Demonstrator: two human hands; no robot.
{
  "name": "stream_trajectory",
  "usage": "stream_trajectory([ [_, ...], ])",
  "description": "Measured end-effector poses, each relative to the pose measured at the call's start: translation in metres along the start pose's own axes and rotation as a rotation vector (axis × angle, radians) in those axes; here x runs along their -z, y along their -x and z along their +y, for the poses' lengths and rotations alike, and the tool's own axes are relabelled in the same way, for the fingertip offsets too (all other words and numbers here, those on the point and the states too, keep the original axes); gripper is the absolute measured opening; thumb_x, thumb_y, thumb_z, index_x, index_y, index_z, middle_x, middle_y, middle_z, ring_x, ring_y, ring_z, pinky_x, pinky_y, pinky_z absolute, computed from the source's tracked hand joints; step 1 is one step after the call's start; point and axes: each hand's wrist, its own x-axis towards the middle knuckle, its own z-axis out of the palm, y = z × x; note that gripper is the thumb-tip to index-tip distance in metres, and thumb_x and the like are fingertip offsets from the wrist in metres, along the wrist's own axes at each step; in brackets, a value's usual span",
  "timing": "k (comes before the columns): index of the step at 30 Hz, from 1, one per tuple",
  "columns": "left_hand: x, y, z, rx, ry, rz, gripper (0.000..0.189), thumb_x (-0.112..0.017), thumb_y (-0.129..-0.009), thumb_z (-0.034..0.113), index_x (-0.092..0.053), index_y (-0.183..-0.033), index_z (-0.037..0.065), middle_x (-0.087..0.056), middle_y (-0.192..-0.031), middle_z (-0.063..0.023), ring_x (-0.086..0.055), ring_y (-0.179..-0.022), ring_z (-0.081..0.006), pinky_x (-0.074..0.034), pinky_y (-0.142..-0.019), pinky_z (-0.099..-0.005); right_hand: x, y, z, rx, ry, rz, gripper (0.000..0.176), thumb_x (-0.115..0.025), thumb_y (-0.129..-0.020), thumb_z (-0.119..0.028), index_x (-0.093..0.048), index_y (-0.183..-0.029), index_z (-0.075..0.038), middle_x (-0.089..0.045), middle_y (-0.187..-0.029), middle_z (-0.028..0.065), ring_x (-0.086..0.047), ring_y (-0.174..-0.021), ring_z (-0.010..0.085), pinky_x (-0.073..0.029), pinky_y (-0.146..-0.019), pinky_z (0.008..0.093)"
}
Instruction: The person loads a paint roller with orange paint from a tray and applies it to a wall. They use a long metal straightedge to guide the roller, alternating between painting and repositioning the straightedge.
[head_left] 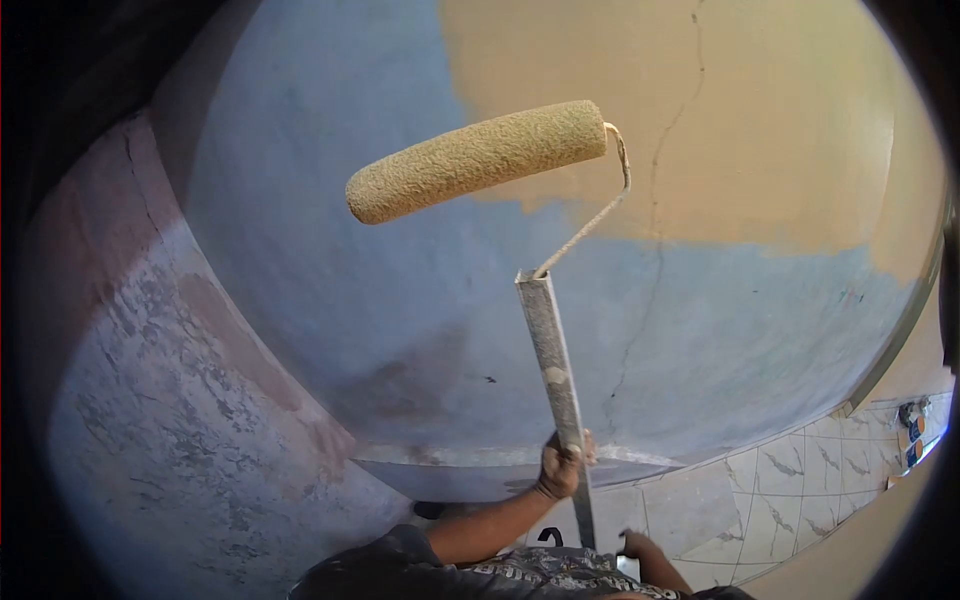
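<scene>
A paint roller point(480, 160) with a fuzzy, tan-coated sleeve is raised in front of the wall, tilted up toward the right. Its bent wire frame point(590, 230) runs into the top of a long, square-sided pole point(552, 350) smeared with paint. My left hand point(562, 468) is closed around the lower part of this pole. Low in the view, my right hand point(638, 548) is to the right of the pole's lower end and looks apart from it. Its fingers are mostly hidden, so their grip cannot be made out.
Tan paint point(780, 130) covers the upper right of the blue wall point(400, 300), and a thin crack runs down it. At left stands a patchy, peeling wall point(160, 420). Marbled tiles point(770, 500) cover the floor; small items point(912, 435) lie at far right.
</scene>
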Motion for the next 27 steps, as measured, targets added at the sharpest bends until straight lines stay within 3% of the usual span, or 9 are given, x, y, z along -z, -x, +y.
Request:
stream_trajectory([
  [1,0.029,0.003,0.005,0.036,0.030,0.035,0.060,-0.060,-0.089,0.054,-0.051,-0.116,0.001,-0.054,-0.083,-0.0043,-0.053,-0.075,-0.0133,-0.047,-0.068,-0.0310,0.012,-0.019,-0.023,0.052,0.002,0.023,0.068,-0.079,-0.073,-0.036,-0.053,-0.127,-0.004,-0.059,-0.122,0.0219,-0.059,-0.110,0.0376,-0.048,-0.095,0.0437],
  [3,0.080,0.011,0.020,0.080,0.059,0.062,0.061,-0.062,-0.087,0.055,-0.053,-0.115,0.001,-0.054,-0.082,-0.0046,-0.053,-0.074,-0.0133,-0.047,-0.065,-0.0304,0.062,-0.019,-0.111,0.331,-0.245,0.339,0.061,-0.070,-0.083,-0.043,-0.055,-0.122,0.001,-0.064,-0.115,0.0225,-0.062,-0.105,0.0356,-0.049,-0.091,0.0428],
  [4,0.102,0.020,0.027,0.103,0.056,0.070,0.063,-0.063,-0.086,0.057,-0.054,-0.114,0.001,-0.054,-0.082,-0.0047,-0.053,-0.073,-0.0133,-0.047,-0.064,-0.0302,0.111,0.021,-0.187,0.399,-0.428,0.423,0.057,-0.066,-0.087,-0.042,-0.055,-0.119,0.004,-0.064,-0.113,0.0229,-0.063,-0.104,0.0331,-0.049,-0.090,0.0402],
  [7,0.135,0.045,0.034,0.188,0.072,0.071,0.065,-0.065,-0.083,0.060,-0.055,-0.111,0.002,-0.055,-0.082,-0.0051,-0.054,-0.070,-0.0138,-0.047,-0.060,-0.0295,0.179,0.060,-0.311,0.694,-0.720,0.453,0.056,-0.055,-0.094,-0.039,-0.048,-0.126,0.006,-0.058,-0.125,0.0247,-0.056,-0.118,0.0328,-0.043,-0.099,0.0397],
  [9,0.147,0.062,0.036,0.224,0.050,0.095,0.065,-0.064,-0.083,0.061,-0.055,-0.109,0.003,-0.055,-0.081,-0.0047,-0.054,-0.067,-0.0142,-0.047,-0.060,-0.0292,0.195,0.068,-0.368,0.903,-0.806,0.505,0.062,-0.053,-0.095,-0.042,-0.042,-0.132,0.006,-0.057,-0.125,0.0237,-0.054,-0.119,0.0327,-0.041,-0.101,0.0402],
  [11,0.154,0.069,0.040,0.217,0.032,0.087,0.065,-0.061,-0.084,0.063,-0.054,-0.107,0.003,-0.054,-0.079,-0.0040,-0.054,-0.065,-0.0142,-0.046,-0.058,-0.0282,0.197,0.055,-0.406,1.090,-0.854,0.504,0.066,-0.050,-0.096,-0.047,-0.035,-0.135,0.004,-0.053,-0.126,0.0236,-0.056,-0.114,0.0336,-0.041,-0.100,0.0462],
  [15,0.161,0.067,0.037,0.227,0.068,0.103,0.066,-0.059,-0.084,0.065,-0.054,-0.109,0.004,-0.053,-0.073,-0.0012,-0.053,-0.061,-0.0120,-0.046,-0.054,-0.0264,0.193,0.057,-0.445,0.948,-0.949,0.450,0.067,-0.051,-0.096,-0.048,-0.033,-0.134,0.003,-0.055,-0.118,0.0222,-0.058,-0.110,0.0303,-0.044,-0.098,0.0459],
  [21,0.174,0.059,0.034,0.296,0.075,0.157,0.065,-0.057,-0.086,0.065,-0.054,-0.110,0.005,-0.054,-0.072,-0.0002,-0.053,-0.058,-0.0108,-0.045,-0.052,-0.0256,0.190,0.043,-0.466,0.901,-1.055,0.518,0.061,-0.054,-0.096,-0.043,-0.036,-0.130,0.003,-0.057,-0.104,0.0170,-0.062,-0.094,0.0225,-0.054,-0.081,0.0380],
  [27,0.174,0.046,0.036,0.294,0.107,0.144,0.058,-0.056,-0.089,0.060,-0.054,-0.111,0.006,-0.055,-0.076,-0.0009,-0.054,-0.061,-0.0106,-0.047,-0.054,-0.0256,0.197,0.044,-0.476,0.775,-1.029,0.561,0.046,-0.051,-0.097,-0.042,-0.042,-0.112,0.001,-0.058,-0.078,0.0105,-0.062,-0.066,0.0183,-0.054,-0.062,0.0333],
])
